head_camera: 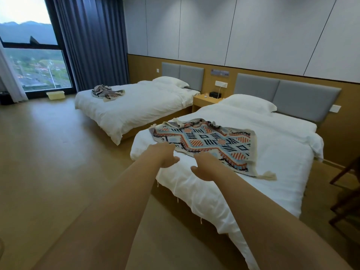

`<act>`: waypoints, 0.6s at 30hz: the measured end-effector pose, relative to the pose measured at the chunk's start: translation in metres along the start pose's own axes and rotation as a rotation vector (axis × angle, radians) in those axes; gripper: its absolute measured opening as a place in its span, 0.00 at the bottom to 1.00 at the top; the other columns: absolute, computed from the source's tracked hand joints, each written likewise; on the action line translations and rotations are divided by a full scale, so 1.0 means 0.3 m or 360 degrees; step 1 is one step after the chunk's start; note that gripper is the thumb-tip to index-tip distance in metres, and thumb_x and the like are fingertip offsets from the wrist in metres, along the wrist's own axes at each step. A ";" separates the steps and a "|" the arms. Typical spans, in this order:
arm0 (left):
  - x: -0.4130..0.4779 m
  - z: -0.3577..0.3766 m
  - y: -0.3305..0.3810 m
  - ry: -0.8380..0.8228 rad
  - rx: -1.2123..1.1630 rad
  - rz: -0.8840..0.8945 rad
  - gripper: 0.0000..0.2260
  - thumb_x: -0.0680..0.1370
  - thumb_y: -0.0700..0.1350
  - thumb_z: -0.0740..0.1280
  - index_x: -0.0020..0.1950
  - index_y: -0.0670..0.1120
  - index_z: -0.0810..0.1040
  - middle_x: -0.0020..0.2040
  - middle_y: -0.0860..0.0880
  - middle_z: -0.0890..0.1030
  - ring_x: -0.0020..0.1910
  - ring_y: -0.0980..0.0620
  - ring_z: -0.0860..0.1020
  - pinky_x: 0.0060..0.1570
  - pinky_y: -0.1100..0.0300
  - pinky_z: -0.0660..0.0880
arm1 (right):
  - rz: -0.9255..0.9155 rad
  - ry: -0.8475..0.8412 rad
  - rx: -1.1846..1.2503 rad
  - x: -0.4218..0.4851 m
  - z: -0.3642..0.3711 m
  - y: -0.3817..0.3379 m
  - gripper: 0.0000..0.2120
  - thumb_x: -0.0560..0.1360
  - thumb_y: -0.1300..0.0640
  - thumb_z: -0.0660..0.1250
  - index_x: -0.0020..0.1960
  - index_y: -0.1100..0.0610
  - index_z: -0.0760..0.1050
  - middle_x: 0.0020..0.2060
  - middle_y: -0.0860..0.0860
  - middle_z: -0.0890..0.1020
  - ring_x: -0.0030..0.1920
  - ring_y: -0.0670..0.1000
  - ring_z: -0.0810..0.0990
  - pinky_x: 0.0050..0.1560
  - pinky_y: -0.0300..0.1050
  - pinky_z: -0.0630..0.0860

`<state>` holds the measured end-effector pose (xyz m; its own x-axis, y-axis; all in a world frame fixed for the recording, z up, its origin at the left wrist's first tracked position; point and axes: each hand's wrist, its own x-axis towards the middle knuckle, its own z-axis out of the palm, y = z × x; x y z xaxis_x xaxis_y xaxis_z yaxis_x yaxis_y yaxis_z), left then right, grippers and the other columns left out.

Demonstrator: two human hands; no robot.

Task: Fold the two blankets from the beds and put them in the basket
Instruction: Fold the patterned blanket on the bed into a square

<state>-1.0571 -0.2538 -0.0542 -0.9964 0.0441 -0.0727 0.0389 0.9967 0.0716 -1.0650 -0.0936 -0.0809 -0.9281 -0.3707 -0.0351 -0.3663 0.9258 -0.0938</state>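
A patterned blanket (206,142) lies spread nearly flat on the near bed (272,152), which fills the picture from 2 to 5 o'clock. One corner is turned over at its far edge, and a tassel trails at its 4 o'clock corner. Both bare arms reach in from 6 o'clock. The left hand (165,154) meets the blanket's near hem at its 8 o'clock corner. Its fingers (169,147) are stretched forward and held together, and the thumb juts out sideways, pinching nothing. The right hand (204,167) sits just beside it at 3 o'clock. Its fingers (207,157) reach to the same hem, with the thumb splayed toward the left hand. I cannot tell whether any fingertip is tucked under the cloth.

A second blanket (108,92) lies crumpled on the far bed (136,106) at 11 o'clock. A pale yellow basket (56,95) stands on the floor at 10 o'clock, below the window (37,69) and well apart from both beds. A nightstand (204,101) stands between the two beds.
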 end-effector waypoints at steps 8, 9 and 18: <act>0.473 -0.119 -0.357 0.0054 0.0015 0.0111 0.21 0.78 0.54 0.60 0.71 0.51 0.65 0.68 0.48 0.72 0.65 0.47 0.71 0.60 0.52 0.69 | 0.0054 -0.0068 0.0114 0.586 0.022 -0.128 0.20 0.78 0.49 0.58 0.65 0.60 0.67 0.63 0.57 0.72 0.61 0.58 0.72 0.57 0.51 0.70; 0.531 -0.121 -0.395 0.0053 0.0027 0.0115 0.21 0.78 0.54 0.60 0.71 0.51 0.65 0.68 0.48 0.72 0.65 0.47 0.71 0.60 0.52 0.69 | 0.0054 -0.0080 0.0120 0.651 0.027 -0.136 0.19 0.78 0.49 0.58 0.64 0.60 0.67 0.62 0.57 0.72 0.60 0.58 0.72 0.56 0.51 0.71; 1.048 -0.082 -0.596 -0.0060 0.0017 0.0219 0.18 0.77 0.52 0.62 0.66 0.51 0.70 0.61 0.49 0.76 0.54 0.49 0.75 0.46 0.60 0.68 | 0.0136 -0.0112 0.0164 1.224 0.078 -0.131 0.20 0.78 0.51 0.58 0.66 0.60 0.65 0.65 0.58 0.71 0.62 0.58 0.72 0.56 0.49 0.70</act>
<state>-1.3793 -0.4197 -0.0653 -0.9780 0.1826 -0.1005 0.1758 0.9817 0.0732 -1.3898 -0.2677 -0.1134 -0.9472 -0.2988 -0.1164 -0.2742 0.9429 -0.1891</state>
